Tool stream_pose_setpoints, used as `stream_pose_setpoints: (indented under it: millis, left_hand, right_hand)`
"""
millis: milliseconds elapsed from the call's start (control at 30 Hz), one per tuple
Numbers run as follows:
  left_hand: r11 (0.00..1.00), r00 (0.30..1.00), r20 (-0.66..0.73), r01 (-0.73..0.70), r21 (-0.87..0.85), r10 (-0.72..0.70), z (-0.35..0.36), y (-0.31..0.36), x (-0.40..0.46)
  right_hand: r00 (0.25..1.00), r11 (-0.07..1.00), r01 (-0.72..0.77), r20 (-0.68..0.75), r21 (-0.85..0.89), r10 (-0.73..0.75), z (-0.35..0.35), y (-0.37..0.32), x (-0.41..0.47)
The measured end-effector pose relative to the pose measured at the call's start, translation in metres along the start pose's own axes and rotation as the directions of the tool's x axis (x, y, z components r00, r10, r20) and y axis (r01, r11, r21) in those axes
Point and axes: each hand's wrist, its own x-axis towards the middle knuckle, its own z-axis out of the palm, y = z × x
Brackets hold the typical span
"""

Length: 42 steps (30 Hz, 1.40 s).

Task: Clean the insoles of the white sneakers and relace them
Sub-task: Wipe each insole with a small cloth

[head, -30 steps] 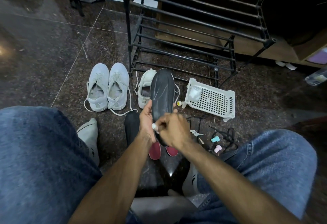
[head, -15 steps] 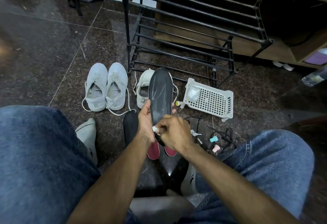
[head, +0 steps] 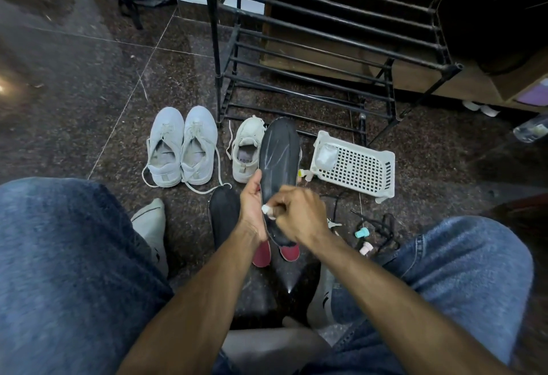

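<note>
The left hand (head: 252,205) gripped a dark insole (head: 280,155) by its edge, holding it upright above the floor (head: 89,93). The right hand (head: 299,217) curled over the insole's lower half, pinching what looked like a small white wipe (head: 266,209). Beyond the hands lay a white sneaker (head: 246,149); left of them, a pair of white sneakers (head: 182,146).

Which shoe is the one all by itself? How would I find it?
Find the black metal shoe rack. At its front left foot on the floor lies a single cream-white sneaker, right of the paired pale grey-white sneakers. Unlike them, it has no partner showing beside it.
</note>
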Motion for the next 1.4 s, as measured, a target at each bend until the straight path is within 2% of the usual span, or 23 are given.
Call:
stream_pose_setpoints:
  millis: [100, 200, 267, 367, 433, 567, 667, 733, 867, 1033, 1133, 1233, 1333, 1400]
  left_hand:
    - [0.999, 0.999, 0.021, 0.048, 0.000, -0.048, 0.008, -0.003, -0.008]
    - [0.991, 0.988, 0.082, 0.128, 0.043, -0.132, 0.016, -0.008, -0.019]
    - [0.994, 0.992, 0.061, 0.108, 0.033, -0.110, 0.016, -0.006, -0.023]
    - [0.999, 0.998, 0.061, 0.029, -0.022, -0.027, 0.010, -0.002, -0.017]
    - [1.000, 1.000, 0.020, 0.010, 0.021, -0.011, 0.007, 0.000, -0.013]
    - [0.998, 0.997, 0.053, 0.060, -0.008, -0.060, 0.010, -0.005, -0.013]
    - [0.992, 0.989, 0.081, 0.125, -0.025, -0.123, 0.016, -0.007, -0.023]
    - [0.993, 0.991, 0.067, 0.116, -0.018, -0.115, 0.015, -0.004, -0.025]
    - [1.000, 1.000, -0.006, 0.027, 0.003, -0.027, 0.010, 0.000, -0.018]
    - [0.999, 0.999, 0.021, 0.025, 0.020, -0.025, 0.016, -0.005, -0.020]
    - [0.996, 0.996, 0.036, 0.077, 0.035, -0.079, 0.018, -0.011, -0.021]
    - [0.998, 0.995, 0.080, 0.057, -0.019, -0.055, 0.017, -0.007, -0.021]
    - [0.999, 0.998, 0.059, -0.018, -0.027, 0.020, 0.012, 0.003, -0.015]
    - [1.000, 0.996, 0.084, 0.002, -0.004, -0.002, 0.012, 0.005, -0.014]
  right_hand:
    - [0.998, 0.999, -0.042, -0.051, -0.027, 0.041, -0.005, 0.003, 0.023]
    - [0.979, 0.986, -0.165, -0.115, 0.031, 0.167, -0.016, 0.008, 0.043]
    - [0.976, 0.981, -0.181, -0.108, 0.077, 0.188, -0.016, 0.008, 0.038]
    - [0.994, 0.990, -0.107, -0.004, 0.090, 0.108, -0.006, 0.000, 0.006]
    - [0.996, 0.991, -0.085, 0.032, 0.104, 0.082, 0.000, -0.002, -0.011]
    - [0.995, 0.993, -0.093, -0.034, 0.078, 0.096, -0.006, 0.002, 0.012]
    - [0.978, 0.980, -0.171, -0.106, 0.101, 0.181, -0.015, 0.004, 0.034]
    - [0.976, 0.971, -0.187, -0.087, 0.146, 0.201, -0.013, 0.002, 0.031]
    - [0.994, 0.983, -0.113, 0.015, 0.144, 0.112, -0.003, -0.006, -0.003]
    - [0.991, 0.992, -0.099, -0.086, 0.075, 0.105, -0.009, -0.003, 0.021]
    - [0.976, 0.982, -0.171, -0.120, 0.080, 0.180, -0.017, 0.001, 0.041]
    - [0.976, 0.968, -0.194, -0.064, 0.160, 0.207, -0.017, -0.002, 0.034]
    - [0.990, 0.966, -0.144, 0.024, 0.214, 0.142, -0.004, -0.012, -0.002]
    - [0.995, 0.973, -0.098, 0.028, 0.208, 0.094, 0.000, -0.009, -0.015]
